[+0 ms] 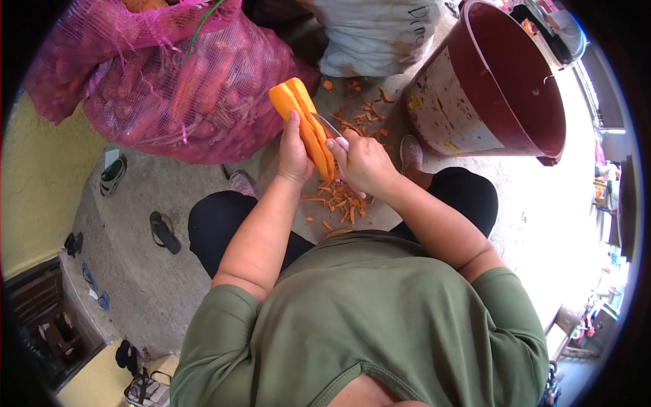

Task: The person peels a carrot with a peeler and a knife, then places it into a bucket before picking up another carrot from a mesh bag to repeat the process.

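My left hand point(293, 150) is closed around a thick, peeled orange root vegetable point(302, 119), its thumb lying along the side. A lengthwise split runs down the vegetable, which slants up and to the left. Wrapped round the pale pink handle of a knife point(328, 125), my right hand point(366, 163) is against the vegetable's right side. The metal blade meets the vegetable near the split, and part of it is hidden. Orange peelings point(344, 200) lie scattered on the floor beneath both hands and between my feet.
A pink mesh sack point(196, 102) full of reddish-orange roots stands front left. Beyond my hands is a white sack point(376, 37). A large dark-red bucket point(461, 102) leans at front right. Loose sandals, including a black flip-flop point(165, 232), lie on the concrete to my left.
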Motion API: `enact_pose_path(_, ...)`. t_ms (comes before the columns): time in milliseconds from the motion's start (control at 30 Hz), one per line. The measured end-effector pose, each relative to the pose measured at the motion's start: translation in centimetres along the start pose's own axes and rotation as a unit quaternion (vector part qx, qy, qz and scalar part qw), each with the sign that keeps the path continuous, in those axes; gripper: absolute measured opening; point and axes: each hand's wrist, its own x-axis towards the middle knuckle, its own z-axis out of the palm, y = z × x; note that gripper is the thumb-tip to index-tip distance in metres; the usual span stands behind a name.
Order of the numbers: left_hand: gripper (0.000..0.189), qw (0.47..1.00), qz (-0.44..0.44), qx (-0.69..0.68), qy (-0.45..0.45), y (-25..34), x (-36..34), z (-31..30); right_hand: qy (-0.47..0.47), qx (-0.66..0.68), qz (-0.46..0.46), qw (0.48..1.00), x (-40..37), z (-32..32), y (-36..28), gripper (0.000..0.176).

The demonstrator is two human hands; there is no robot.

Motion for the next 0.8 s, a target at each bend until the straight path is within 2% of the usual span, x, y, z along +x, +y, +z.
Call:
enact_pose_path(100, 0.057, 0.999, -0.012, -0.022, -0.028, 0.3, -0.4, 0.6, 0.038, -0.021, -0.031, 0.999, 0.2, -0.3, -0.1, 0.042)
enact_pose_path(200, 0.060, 0.998, -0.039, -0.025, -0.050, -0.1, 0.1, -0.3, 0.011, -0.036, -0.027, 0.999, 0.8, -0.4, -0.1, 0.041)
enact_pose_path(300, 0.060, 0.999, -0.010, 0.007, -0.031, -0.2, 0.1, -0.1, -0.022, -0.003, -0.014, 1.000, 0.9, 0.4, 0.6, 0.041)
enact_pose_path(433, 0.061, 0.999, 0.005, 0.036, 0.011, -0.2, -0.1, 0.3, -0.081, -0.027, -0.002, 0.996, 0.3, 0.9, 1.1, 0.041)
enact_pose_path(600, 0.058, 0.999, 0.006, 0.018, 0.030, 1.3, 0.2, -0.2, -0.083, -0.107, -0.040, 0.990, -1.5, 1.4, 3.6, 0.040)
enact_pose_path(633, 0.060, 0.999, -0.016, 0.004, 0.032, 1.6, 0.2, 0.1, -0.079, -0.114, -0.043, 0.989, -1.7, 1.1, 3.4, 0.039)
enact_pose_path(733, 0.060, 0.999, -0.049, -0.012, 0.005, 1.4, -0.3, 0.6, -0.085, 0.014, 0.005, 0.996, -1.4, -1.5, 1.1, 0.038)
enact_pose_path(800, 0.056, 0.998, -0.061, -0.026, 0.015, 1.0, -0.4, 0.6, -0.065, 0.012, -0.016, 0.998, -0.7, -1.6, 0.8, 0.038)
